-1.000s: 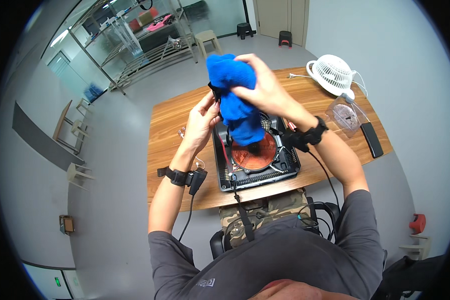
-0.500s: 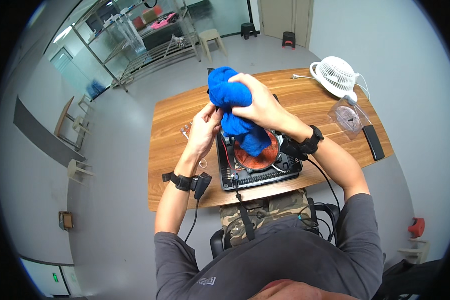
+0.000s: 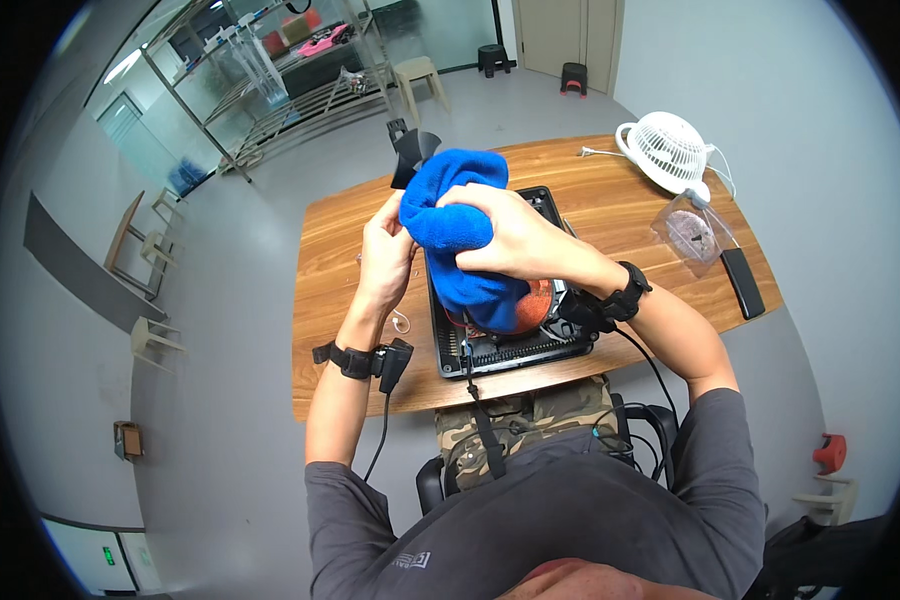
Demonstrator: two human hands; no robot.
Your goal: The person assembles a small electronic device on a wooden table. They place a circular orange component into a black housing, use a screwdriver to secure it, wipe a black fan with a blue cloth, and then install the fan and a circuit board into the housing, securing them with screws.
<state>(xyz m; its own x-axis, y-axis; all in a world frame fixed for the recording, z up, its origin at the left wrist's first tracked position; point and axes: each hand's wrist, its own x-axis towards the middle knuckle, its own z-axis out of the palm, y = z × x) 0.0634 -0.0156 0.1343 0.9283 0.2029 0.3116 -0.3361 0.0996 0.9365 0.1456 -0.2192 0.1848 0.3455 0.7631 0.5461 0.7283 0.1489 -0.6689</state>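
Note:
My right hand (image 3: 500, 232) is closed on a bunched blue cloth (image 3: 460, 225), which hangs down over an opened appliance in front of me. Behind the cloth juts a black fan (image 3: 417, 152) with curved blades. My left hand (image 3: 387, 252) pinches at the fan's near side; the cloth hides part of that grip. Below, the appliance's black shallow housing (image 3: 452, 352) lies on the table, with a round copper-coloured coil (image 3: 536, 305) inside it. Cloth covers much of the coil.
A wooden table (image 3: 345, 235) bears everything. At its right stand a white basket-like fan guard (image 3: 662, 150), a clear plastic bag (image 3: 688, 236) and a black slab (image 3: 742, 283). A metal rack (image 3: 270, 110) stands beyond. Cables run from both wristbands.
Both hands have shifted slightly; the left moved a little left, and the cloth came lower and nearer me. The black fan's blades now show beyond the cloth, where it was mostly hidden.

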